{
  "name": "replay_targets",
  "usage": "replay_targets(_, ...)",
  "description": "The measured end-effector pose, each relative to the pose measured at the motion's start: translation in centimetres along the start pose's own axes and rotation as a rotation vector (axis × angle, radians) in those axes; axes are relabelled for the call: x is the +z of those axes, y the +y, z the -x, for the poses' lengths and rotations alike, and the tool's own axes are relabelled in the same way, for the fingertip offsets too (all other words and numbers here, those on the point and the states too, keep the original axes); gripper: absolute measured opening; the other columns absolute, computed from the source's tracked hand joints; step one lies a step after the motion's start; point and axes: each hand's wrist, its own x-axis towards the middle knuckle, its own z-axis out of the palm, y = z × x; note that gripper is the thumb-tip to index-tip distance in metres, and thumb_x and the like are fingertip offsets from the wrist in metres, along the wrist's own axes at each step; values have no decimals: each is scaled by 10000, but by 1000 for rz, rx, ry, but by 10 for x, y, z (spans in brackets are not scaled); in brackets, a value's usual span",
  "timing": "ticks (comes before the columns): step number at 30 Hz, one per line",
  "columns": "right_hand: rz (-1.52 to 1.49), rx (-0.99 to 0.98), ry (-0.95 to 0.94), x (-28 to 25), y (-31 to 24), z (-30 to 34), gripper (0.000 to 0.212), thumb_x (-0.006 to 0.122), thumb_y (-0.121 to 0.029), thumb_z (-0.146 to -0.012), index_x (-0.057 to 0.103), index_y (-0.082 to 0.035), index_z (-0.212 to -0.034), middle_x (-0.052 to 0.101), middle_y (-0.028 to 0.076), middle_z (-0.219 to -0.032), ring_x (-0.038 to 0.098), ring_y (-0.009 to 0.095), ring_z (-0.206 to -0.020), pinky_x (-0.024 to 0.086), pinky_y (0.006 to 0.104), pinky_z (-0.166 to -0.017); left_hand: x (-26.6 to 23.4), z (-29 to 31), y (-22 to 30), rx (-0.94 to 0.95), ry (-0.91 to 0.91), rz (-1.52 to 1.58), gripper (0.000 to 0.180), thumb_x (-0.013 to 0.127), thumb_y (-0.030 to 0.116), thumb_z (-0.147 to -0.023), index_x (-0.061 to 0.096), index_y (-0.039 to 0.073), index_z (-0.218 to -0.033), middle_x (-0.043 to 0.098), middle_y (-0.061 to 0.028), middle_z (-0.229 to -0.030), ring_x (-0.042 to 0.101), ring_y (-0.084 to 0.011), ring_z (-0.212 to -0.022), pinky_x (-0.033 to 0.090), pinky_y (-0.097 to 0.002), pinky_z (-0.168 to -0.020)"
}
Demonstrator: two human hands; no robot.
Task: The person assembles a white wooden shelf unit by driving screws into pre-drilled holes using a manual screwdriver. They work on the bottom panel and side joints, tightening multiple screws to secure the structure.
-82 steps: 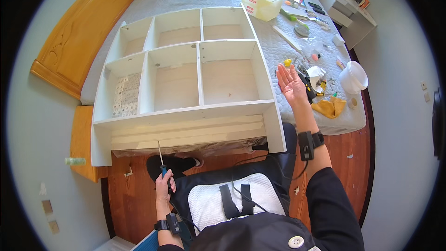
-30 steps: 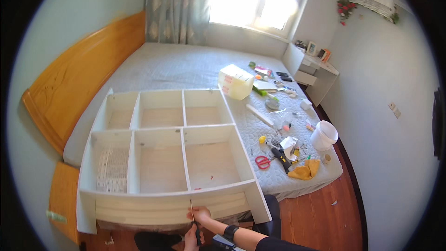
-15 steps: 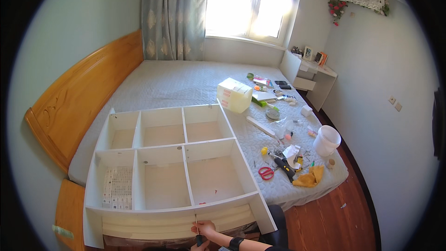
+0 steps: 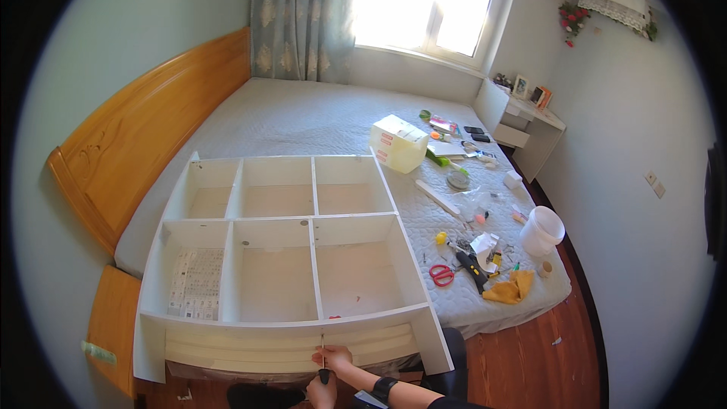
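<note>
A white shelf unit (image 4: 280, 218) with several compartments lies on its back, mostly on the bed, its near end toward me. At that end a screwdriver (image 4: 325, 376) with a dark handle points its thin shaft away from me at the near white board. My right hand (image 4: 335, 357), with a black band on its wrist, is closed around the shaft. Just below, my left hand (image 4: 322, 391) grips the handle, partly cut off by the lower edge. The screwdriver's tip meets the board's near face, but the screw there is too small to make out.
On the mattress (image 4: 303, 117) to the right lie red-handled scissors (image 4: 441, 275), a black glue gun (image 4: 473, 271), a yellow cloth (image 4: 510, 288) and loose small parts. A white bucket (image 4: 542, 231) and a yellowish plastic container (image 4: 399, 144) stand there too. A wooden headboard (image 4: 151, 136) rises at left.
The view has tilted and shifted, so the shelf unit and both hands sit higher in the picture. More of my left hand shows. Both hands stay on the screwdriver.
</note>
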Motion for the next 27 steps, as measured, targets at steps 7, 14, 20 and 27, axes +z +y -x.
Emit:
replay_targets(7,88,21,-446,-29,-5,44,383,428,-302,-966,601,37,-1004,648,134,-1006,630,231,-914,496,298,-815,-23,-11,6,-677,-888,1200,241,539,264,-891,499,108,-711,365,38,-470,360,-147,-345,288,-301,-357)
replay_targets(14,229,129,-274,-24,-10,47,342,379,-238,-983,604,17,-946,650,106,-940,607,188,-871,457,298,-833,-14,12,14,-370,-348,636,307,605,314,-853,553,57,-695,547,-23,-559,540,-159,-467,405,-284,-427)
replay_targets(20,315,-69,-183,-14,4,40,340,404,-213,-975,634,5,-853,658,94,-841,610,176,-835,464,287,-802,-4,28,11,-281,-67,323,329,627,341,-820,542,49,-696,532,-25,-541,490,-157,-394,344,-278,-361)
replay_targets(27,-152,95,-344,-27,0,38,275,458,-186,-954,595,47,-901,620,132,-846,631,243,-869,507,328,-796,-18,16,4,-669,-1030,1433,340,520,203,-902,404,124,-592,294,27,-431,275,-120,-305,210,-253,-310)
